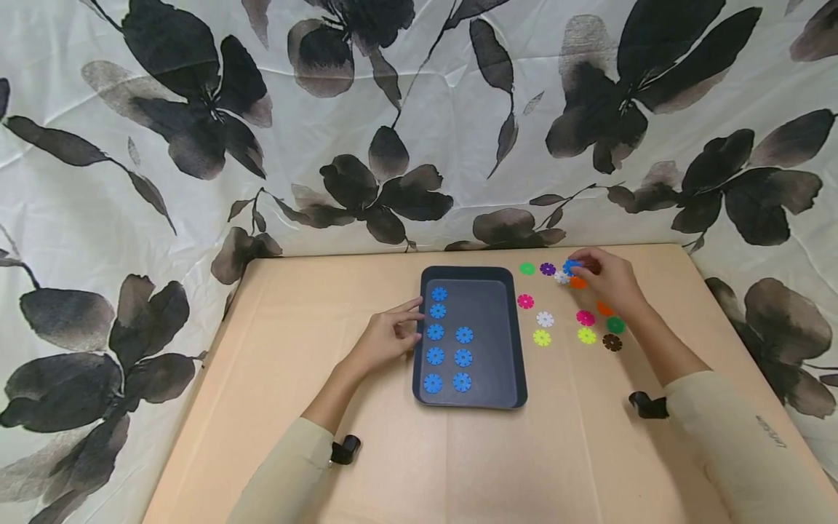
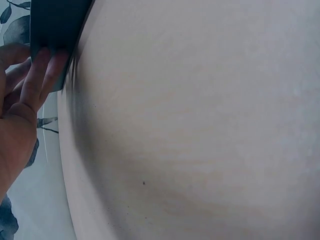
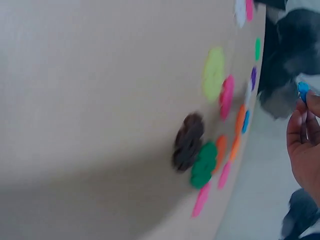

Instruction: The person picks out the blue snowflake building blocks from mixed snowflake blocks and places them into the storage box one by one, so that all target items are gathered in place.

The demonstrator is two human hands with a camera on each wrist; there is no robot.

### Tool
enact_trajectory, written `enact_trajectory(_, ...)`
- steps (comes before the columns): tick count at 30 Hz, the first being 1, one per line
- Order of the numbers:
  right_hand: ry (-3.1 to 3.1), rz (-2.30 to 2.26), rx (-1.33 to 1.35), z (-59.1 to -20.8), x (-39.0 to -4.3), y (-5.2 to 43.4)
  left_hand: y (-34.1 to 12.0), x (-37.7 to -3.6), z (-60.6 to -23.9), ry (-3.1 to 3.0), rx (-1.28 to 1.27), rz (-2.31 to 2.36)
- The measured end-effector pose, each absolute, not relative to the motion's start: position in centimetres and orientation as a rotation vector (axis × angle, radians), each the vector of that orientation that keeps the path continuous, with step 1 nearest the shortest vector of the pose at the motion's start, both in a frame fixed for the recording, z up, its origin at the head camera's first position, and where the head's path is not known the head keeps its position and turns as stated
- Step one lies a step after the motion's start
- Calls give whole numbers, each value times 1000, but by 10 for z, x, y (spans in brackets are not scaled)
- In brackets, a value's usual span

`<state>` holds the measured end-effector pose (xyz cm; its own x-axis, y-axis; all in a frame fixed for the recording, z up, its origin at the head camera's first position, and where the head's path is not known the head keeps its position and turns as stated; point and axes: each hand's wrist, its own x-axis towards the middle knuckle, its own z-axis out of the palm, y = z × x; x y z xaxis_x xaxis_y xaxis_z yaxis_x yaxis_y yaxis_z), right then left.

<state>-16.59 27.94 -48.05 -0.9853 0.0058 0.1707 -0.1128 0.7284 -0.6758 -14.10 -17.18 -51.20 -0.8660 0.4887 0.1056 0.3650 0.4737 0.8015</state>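
Table: tan tabletop in front of a white cloth printed with dark leaves.
Left hand: left hand lies on the table at the tray's left side, fingers straight, holding nothing; in the left wrist view its fingertips press against the tray's outer wall.
Tray: dark tray sits mid-table, long side running away from the person.
Blue discs in tray: seven blue toothed discs lie flat inside, five in a column along the left wall and two beside the lower ones.
Loose discs: just right of the tray, scattered on the table, lie a green disc, a purple one, pink, white, yellow, and nearer the right arm a dark brown one.
Right hand: right hand is at the far end of the scatter, fingertips pinching a blue disc; the right wrist view shows that disc held at the fingertips, lifted clear of the table.
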Motion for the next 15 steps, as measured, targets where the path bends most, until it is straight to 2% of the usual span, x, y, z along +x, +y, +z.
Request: enact_trajectory(15,-2781,1128,361,-461,-171,217,-172,-141,-514,2576,751,1355)
